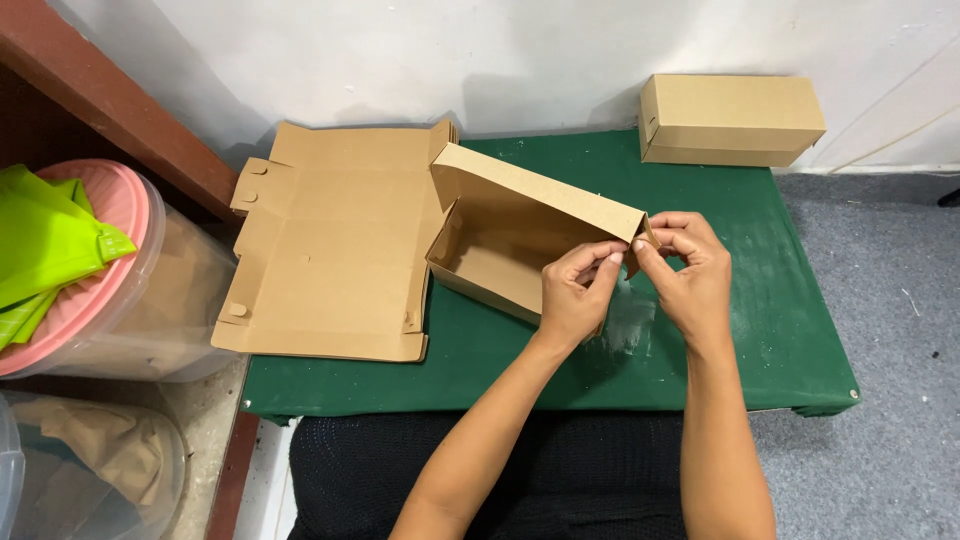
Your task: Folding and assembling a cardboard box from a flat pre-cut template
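A half-folded brown cardboard box (pixel 505 235) lies on the green table (pixel 760 300), its open side facing me and its lid flap raised at the back. My left hand (pixel 575 295) pinches the box's right end from the front. My right hand (pixel 690 270) pinches the same end flap from the right side. Both hands meet at the box's right corner, fingertips nearly touching.
A stack of flat unfolded cardboard blanks (pixel 335 245) lies on the table's left part. A finished closed box (pixel 730 120) stands at the far right against the wall. Clear plastic tubs, one with a pink lid (pixel 95 270) and green cloth, sit at the left.
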